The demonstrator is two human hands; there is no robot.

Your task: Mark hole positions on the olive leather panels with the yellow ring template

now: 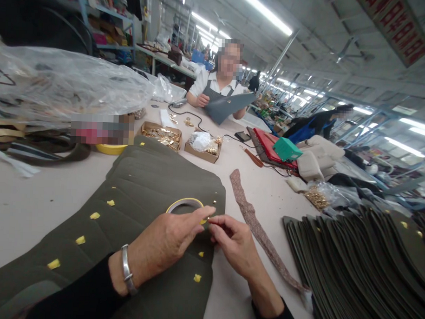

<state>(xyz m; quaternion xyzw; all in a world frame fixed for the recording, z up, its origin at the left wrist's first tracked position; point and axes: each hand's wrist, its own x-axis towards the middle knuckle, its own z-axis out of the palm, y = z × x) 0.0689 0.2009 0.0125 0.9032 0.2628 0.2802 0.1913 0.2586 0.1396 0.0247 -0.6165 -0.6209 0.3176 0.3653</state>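
Observation:
My left hand [168,239], with a metal bracelet on its wrist, is closed around the near side of a roll of yellow tape [185,202] and hides part of it. Close against its fingertips, my right hand [235,241] pinches thumb and forefinger together; what lies between them is too small to make out. A bit of yellow shows between the hands. Both are over a stack of dark olive panels [163,174]. Small yellow tape pieces [80,240] dot the top panel, and a small gold stud [214,201] sits near its right edge.
Boxes of gold metal parts [161,135] and a box with a plastic bag [202,147] stand beyond the panels. A patterned strip [254,221] lies to the right, beside a fanned pile of dark panels [348,266]. Across the table a person [222,85] holds a grey sheet.

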